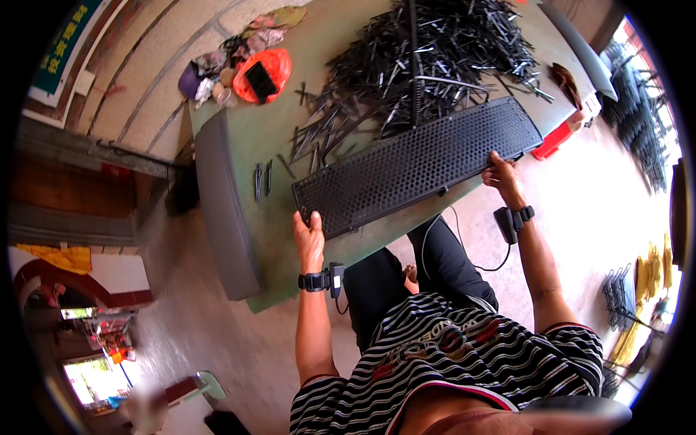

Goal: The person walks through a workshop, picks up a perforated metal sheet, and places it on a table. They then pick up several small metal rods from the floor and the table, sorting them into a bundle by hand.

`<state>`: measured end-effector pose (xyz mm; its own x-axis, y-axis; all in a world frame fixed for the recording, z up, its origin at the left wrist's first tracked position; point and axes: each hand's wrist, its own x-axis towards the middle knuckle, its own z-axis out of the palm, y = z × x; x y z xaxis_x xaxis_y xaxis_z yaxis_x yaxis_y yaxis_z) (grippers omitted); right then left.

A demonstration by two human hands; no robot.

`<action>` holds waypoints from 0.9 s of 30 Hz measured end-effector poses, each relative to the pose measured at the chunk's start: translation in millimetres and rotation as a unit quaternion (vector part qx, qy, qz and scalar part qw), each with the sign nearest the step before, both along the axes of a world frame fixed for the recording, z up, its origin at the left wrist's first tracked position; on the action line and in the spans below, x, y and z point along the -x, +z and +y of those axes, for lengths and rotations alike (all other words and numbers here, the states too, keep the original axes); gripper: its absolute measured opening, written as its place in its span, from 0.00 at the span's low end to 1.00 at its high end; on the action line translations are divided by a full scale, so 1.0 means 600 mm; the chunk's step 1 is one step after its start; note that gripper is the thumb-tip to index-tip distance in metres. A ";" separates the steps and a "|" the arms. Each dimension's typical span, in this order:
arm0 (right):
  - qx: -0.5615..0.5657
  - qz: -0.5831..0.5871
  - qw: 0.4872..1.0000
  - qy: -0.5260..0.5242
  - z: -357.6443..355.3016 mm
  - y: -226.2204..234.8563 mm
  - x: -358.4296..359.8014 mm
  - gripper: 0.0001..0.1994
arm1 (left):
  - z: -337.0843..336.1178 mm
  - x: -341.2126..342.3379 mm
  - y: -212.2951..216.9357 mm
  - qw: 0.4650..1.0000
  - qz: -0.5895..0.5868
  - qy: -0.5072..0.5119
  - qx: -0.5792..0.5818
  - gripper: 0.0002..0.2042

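Observation:
A long black mesh panel with a narrow rim lies between my two hands, slanting up to the right over the near side of the green table. My left hand grips its lower left corner, thumb on top. On the near edge toward the right end, my right hand holds it the same way; the fingers beneath are partly hidden. Just beyond the panel spreads a big heap of thin black strips, with loose ones scattered left of it. Two short dark pieces lie apart on the tabletop, left of the panel.
A grey curved board runs along the table's left edge. An orange bag with a black phone on it sits at the far left, beside crumpled cloths. Something red stands by the right edge. Stacked dark racks are farther right.

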<state>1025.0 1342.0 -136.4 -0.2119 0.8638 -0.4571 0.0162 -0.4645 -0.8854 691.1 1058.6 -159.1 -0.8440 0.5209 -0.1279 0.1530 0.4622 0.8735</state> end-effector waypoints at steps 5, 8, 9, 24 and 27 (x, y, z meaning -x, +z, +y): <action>0.035 -0.048 0.996 0.072 -0.017 -0.014 -0.023 0.23 | -0.057 0.012 0.002 0.999 0.002 0.026 -0.039 0.24; 0.019 -0.107 0.965 0.241 -0.066 0.013 -0.032 0.22 | -0.149 0.069 0.019 0.963 0.233 0.068 0.115 0.20; 0.009 -0.100 0.949 0.298 -0.098 0.036 -0.017 0.22 | -0.200 0.092 0.027 0.926 0.315 0.083 0.190 0.19; -0.087 0.040 0.714 0.694 -0.432 0.097 0.336 0.12 | -0.500 0.265 -0.120 0.920 0.252 0.149 0.263 0.18; -0.098 0.031 0.714 0.693 -0.453 0.088 0.369 0.13 | -0.452 0.240 -0.056 0.930 0.161 0.148 0.295 0.24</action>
<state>803.3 1070.3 -83.4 -0.9393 -0.1481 -0.3094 0.2982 0.0929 -0.9500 547.1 787.2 -193.0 -0.9833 0.1789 -0.0338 0.1522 0.9097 0.3863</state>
